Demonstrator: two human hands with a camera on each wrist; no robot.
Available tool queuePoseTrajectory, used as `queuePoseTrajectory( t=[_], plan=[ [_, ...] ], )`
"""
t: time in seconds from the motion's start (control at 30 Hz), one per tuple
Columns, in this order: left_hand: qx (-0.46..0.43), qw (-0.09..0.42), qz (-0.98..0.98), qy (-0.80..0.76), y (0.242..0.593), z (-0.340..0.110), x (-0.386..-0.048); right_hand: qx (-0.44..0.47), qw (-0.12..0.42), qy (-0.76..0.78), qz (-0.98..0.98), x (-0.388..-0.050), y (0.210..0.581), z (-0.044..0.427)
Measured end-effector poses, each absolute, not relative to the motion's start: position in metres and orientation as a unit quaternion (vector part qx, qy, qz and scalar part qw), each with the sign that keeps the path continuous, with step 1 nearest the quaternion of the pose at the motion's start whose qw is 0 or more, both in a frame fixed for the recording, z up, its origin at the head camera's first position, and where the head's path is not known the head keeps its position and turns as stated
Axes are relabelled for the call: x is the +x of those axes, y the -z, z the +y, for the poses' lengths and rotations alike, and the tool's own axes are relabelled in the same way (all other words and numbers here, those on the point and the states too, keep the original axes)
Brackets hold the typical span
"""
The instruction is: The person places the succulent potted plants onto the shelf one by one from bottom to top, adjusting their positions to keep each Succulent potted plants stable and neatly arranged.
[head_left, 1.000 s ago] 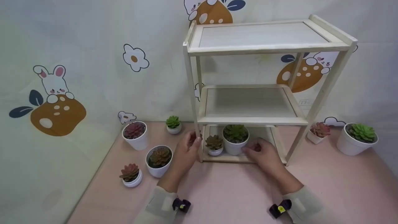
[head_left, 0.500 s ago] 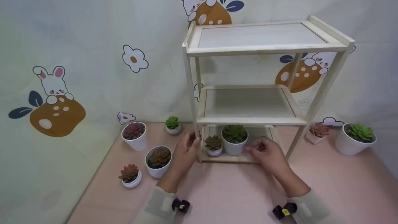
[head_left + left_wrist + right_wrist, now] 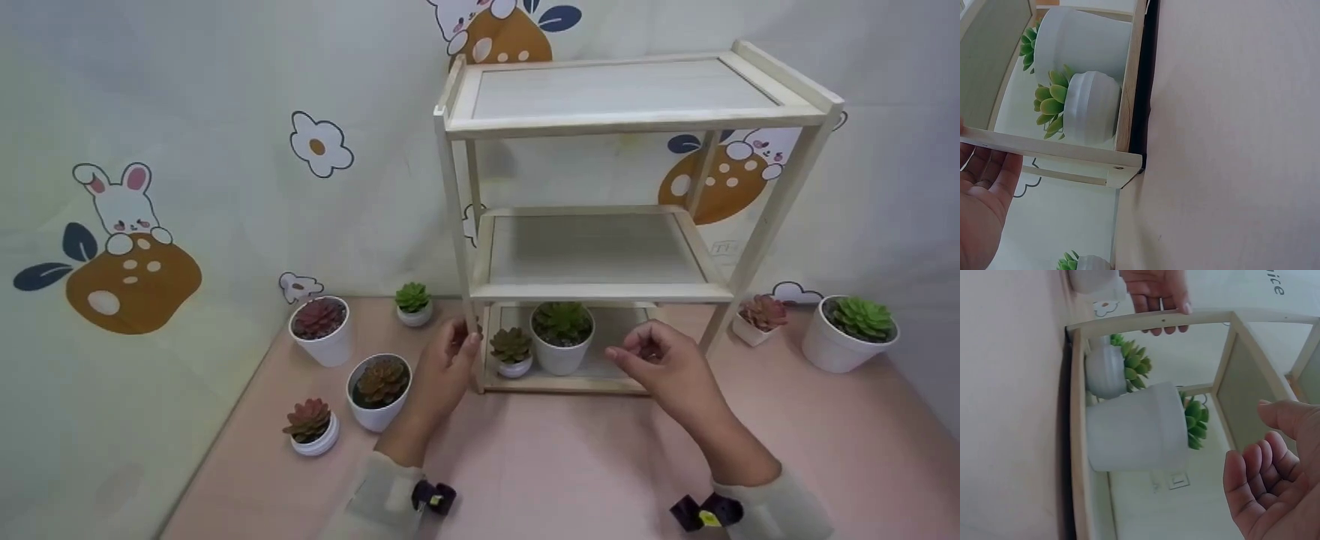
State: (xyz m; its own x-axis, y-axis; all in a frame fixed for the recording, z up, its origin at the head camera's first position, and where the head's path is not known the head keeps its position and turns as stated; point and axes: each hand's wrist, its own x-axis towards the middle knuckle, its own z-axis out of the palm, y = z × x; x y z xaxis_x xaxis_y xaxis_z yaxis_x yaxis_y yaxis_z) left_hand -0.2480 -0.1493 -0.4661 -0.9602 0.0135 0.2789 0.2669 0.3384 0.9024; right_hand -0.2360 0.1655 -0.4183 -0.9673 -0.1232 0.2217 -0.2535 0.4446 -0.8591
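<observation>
My left hand (image 3: 444,373) holds the left front post (image 3: 1044,147) of a pale wooden three-tier shelf; in the right wrist view its thumb lies on one side of the post and its fingers show past the other. My right hand (image 3: 675,367), fingers loosely curled and holding nothing, hovers in front of the lower tier's right part. It is apart from the larger white pot with a green succulent (image 3: 561,339), which stands upright on that tier. Left of this pot, beside the post, sits a smaller potted succulent (image 3: 512,352) with brownish-green leaves.
Left of the shelf stand a dark red succulent (image 3: 321,330), a small green one (image 3: 413,304), a brownish one (image 3: 379,391) and a small reddish one (image 3: 311,427). To the right are a pink succulent (image 3: 760,319) and a large green one (image 3: 850,334). A patterned cloth (image 3: 225,90) hangs behind.
My right hand has drawn away from the larger pot, moving right. That pot stays in place on the lower tier. My left hand keeps holding the post, and the head view shifts slightly.
</observation>
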Motion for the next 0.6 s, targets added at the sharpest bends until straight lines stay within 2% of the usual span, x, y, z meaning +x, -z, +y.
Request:
queuePoseTrajectory(
  t=[0.6],
  plan=[
    [-0.083,0.109,-0.815,0.563,0.463,-0.149,-0.246,0.070,0.123,-0.512,-0.847,-0.223,0.377,0.214]
  ],
)
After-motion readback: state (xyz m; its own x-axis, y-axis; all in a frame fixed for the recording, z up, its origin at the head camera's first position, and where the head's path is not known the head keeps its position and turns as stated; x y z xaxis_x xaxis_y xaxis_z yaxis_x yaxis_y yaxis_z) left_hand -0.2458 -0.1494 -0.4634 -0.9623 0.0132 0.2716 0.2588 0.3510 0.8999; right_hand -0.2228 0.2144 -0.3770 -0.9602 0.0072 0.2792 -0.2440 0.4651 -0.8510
